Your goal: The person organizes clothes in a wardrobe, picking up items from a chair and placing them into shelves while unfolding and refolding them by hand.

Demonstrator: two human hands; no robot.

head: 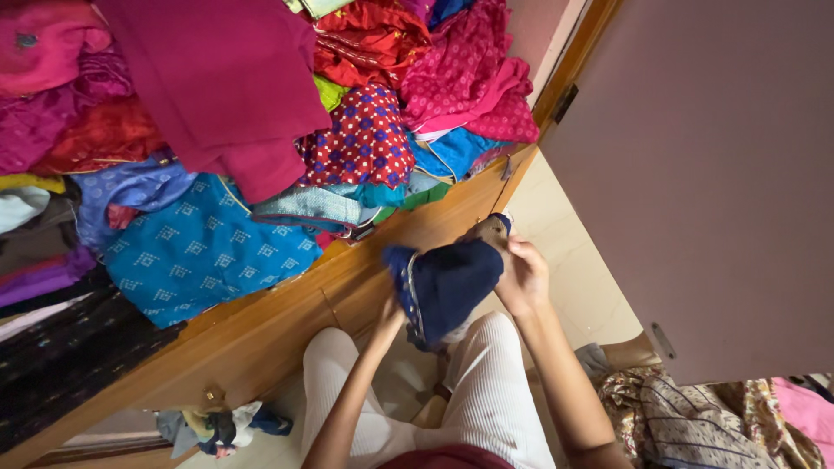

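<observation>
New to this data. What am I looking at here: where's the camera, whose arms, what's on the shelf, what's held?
There is no machine: a person wears one camera on the head, looking down at their own bare arms and white-trousered legs. The left hand and right hand together hold a dark navy garment with pale trim along one edge, in front of a wooden wardrobe shelf. The shelf is heaped with folded clothes: a maroon piece, a blue patterned one, a red one with blue dots. The wardrobe door stands open at right; more fabric lies on the floor.
</observation>
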